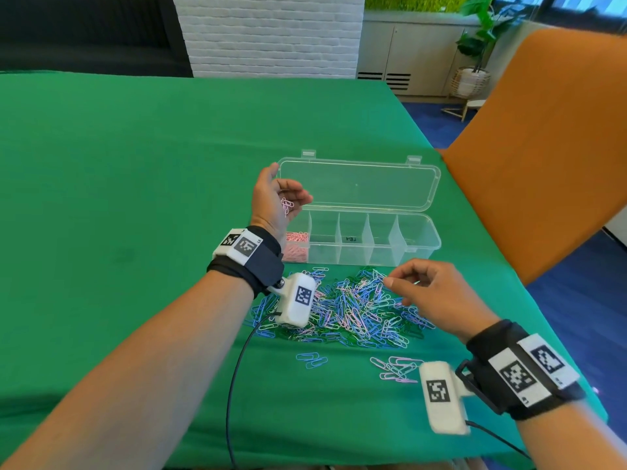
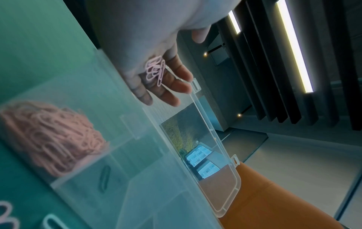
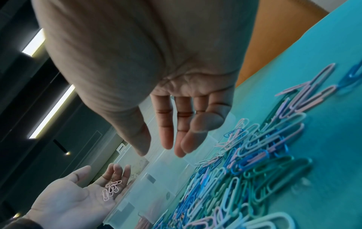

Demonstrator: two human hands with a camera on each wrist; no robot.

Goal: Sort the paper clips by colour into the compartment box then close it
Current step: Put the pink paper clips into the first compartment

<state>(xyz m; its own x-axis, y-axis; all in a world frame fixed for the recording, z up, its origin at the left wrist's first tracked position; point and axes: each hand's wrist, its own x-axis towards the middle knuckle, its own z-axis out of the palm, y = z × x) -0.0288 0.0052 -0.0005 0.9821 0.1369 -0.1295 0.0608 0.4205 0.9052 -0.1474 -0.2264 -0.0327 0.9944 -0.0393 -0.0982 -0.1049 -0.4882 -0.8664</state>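
Standing beside a surface (image 1: 135,164) draped in green cloth, an onlooker sees two bare forearms reaching in, each with a strapped wrist camera. Furthest left, the left hand (image 1: 276,198) is raised palm-up above the left end of the compartment box (image 1: 420,247), its fingers (image 2: 174,86) relaxed and gently cupped, cradling a small cluster of pink clips (image 1: 286,205) that lie loose on the palm. Directly below that hand, the leftmost compartment holds a heap of pink paper clips (image 1: 297,244); the other compartments to its right look clear, apart from one dark clip seen through the wall in the left wrist view. The box is transparent, with its lid (image 1: 359,183) swung open and lying back on the far side.

In front of the box, towards the person, a mixed pile of paper clips (image 1: 353,310) in blue, pink, white and green spreads across the cloth. A pair of blue clips (image 1: 312,360) lies apart, nearer the person, and further right sits a small group of pale pink and white clips (image 1: 397,368).

On the right, the right hand (image 1: 431,293) hovers palm-down over the right side of the pile, fingers (image 3: 166,136) loosely bent and holding nothing. An orange chair (image 1: 543,147) stands beyond the right edge
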